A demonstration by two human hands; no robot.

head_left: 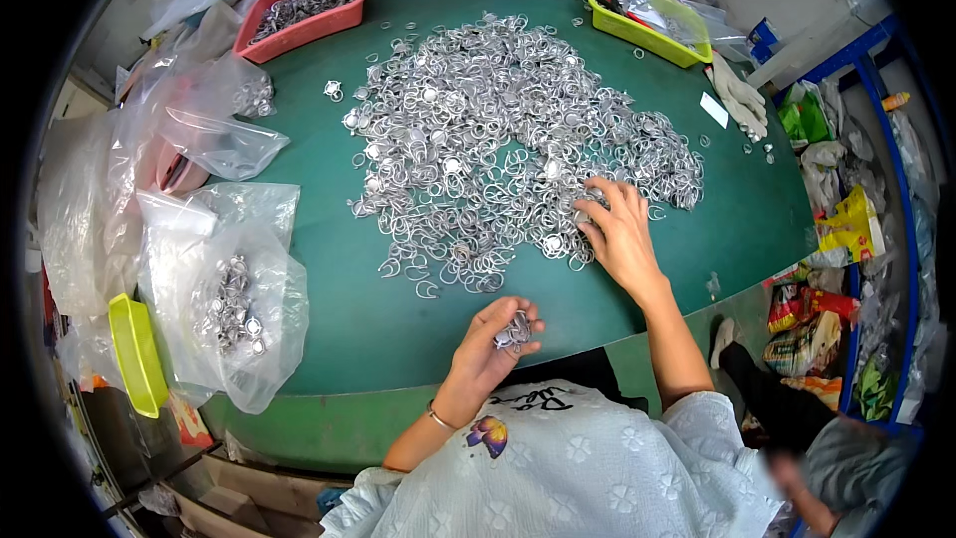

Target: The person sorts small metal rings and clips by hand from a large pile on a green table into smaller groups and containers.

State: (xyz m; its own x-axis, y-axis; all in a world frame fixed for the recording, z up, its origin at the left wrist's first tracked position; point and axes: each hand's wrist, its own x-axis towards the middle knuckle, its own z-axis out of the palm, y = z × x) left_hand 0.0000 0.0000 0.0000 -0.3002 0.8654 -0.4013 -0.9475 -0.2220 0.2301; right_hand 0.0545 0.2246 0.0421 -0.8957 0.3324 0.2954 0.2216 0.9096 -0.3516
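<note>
A wide pile of small silver metal rings [498, 130], many with a round flat disc on the band, spreads over the green table. My left hand [488, 341] is palm up near the front edge, its fingers curled around a small clump of metal rings [514, 332]. At the near right side of the pile, my right hand [625, 239] reaches in with fingers bent and spread. Its fingertips touch the rings there; I see none clearly gripped. On the left, a clear plastic bag [284, 309] lies flat with several rings [235, 304] in or on it.
A red tray [261, 48] of metal pieces stands at the far left, a yellow-green basket [687, 52] with tools at the far right. A glove [737, 98] lies near the right edge. Another person's leg [767, 389] shows at lower right, beside a blue-framed rack [913, 329].
</note>
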